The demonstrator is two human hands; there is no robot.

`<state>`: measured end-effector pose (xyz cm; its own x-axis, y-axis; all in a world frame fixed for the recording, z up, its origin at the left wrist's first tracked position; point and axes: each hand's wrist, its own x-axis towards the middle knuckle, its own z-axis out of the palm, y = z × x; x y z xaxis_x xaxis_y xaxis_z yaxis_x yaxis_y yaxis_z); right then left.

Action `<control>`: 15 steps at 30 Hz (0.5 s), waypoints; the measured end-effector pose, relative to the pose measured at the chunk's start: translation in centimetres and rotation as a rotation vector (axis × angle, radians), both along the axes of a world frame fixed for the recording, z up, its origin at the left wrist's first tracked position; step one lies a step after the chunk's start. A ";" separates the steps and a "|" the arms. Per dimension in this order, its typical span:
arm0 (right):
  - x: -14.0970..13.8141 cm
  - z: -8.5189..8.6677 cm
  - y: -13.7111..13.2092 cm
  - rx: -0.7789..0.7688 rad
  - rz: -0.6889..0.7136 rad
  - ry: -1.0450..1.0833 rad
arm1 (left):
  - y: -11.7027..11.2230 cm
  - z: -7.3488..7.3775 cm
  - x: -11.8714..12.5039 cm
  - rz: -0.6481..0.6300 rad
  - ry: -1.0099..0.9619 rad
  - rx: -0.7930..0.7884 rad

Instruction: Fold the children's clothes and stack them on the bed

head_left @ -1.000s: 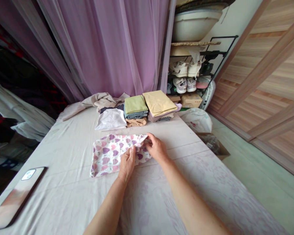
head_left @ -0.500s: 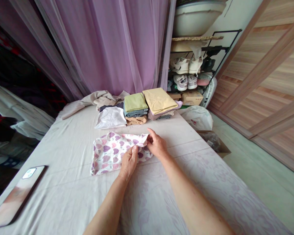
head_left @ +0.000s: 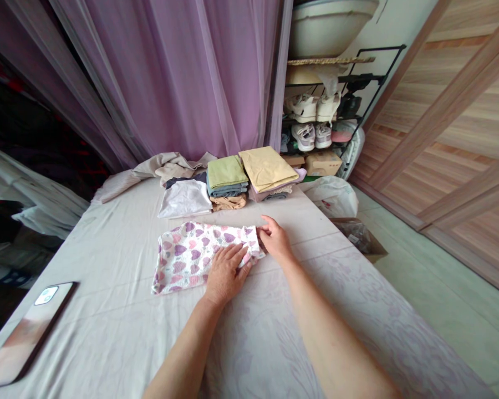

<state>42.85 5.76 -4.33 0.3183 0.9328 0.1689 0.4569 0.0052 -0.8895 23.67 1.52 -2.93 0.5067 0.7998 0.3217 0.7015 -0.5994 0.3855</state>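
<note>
A folded white cloth with purple and pink hearts (head_left: 187,255) lies on the bed in front of me. My left hand (head_left: 227,271) rests on its right half, palm down with fingers stretched out. At the cloth's right end is my right hand (head_left: 274,239), its fingers curled in at the edge. The fingertips are partly hidden, but they appear to pinch the edge there. Just behind the cloth sits a folded white garment with a dark part (head_left: 186,198).
Folded clothes stand in two stacks, one topped by a green piece (head_left: 227,170), the other by a yellow piece (head_left: 268,168). A crumpled beige cloth (head_left: 170,166) lies at the back. A phone (head_left: 29,338) is at the left edge. Beyond the bed's right side are a shoe rack (head_left: 370,77) and an open box (head_left: 361,238).
My left hand has gone from pinching the cloth's folded edge to lying flat on it. The right end now lies flatter, and my right hand has shifted slightly right.
</note>
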 end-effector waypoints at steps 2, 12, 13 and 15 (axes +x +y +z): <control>0.4 0.2 -0.8 0.022 0.005 -0.001 | 0.0 0.0 0.0 0.000 0.013 0.012; 0.0 1.2 -5.2 0.042 0.106 -0.194 | -0.2 -0.3 0.1 -0.001 0.084 0.042; -0.3 1.2 -5.3 0.053 0.112 -0.193 | -0.3 -0.3 0.1 -0.003 0.095 0.046; -0.7 1.2 -5.2 0.070 0.123 -0.178 | -0.4 -0.2 0.2 -0.013 0.126 0.044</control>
<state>42.17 0.51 -3.10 0.1624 0.9467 0.2782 0.5984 0.1297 -0.7906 23.85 1.12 -3.16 0.5556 0.7794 0.2894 0.7348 -0.6232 0.2676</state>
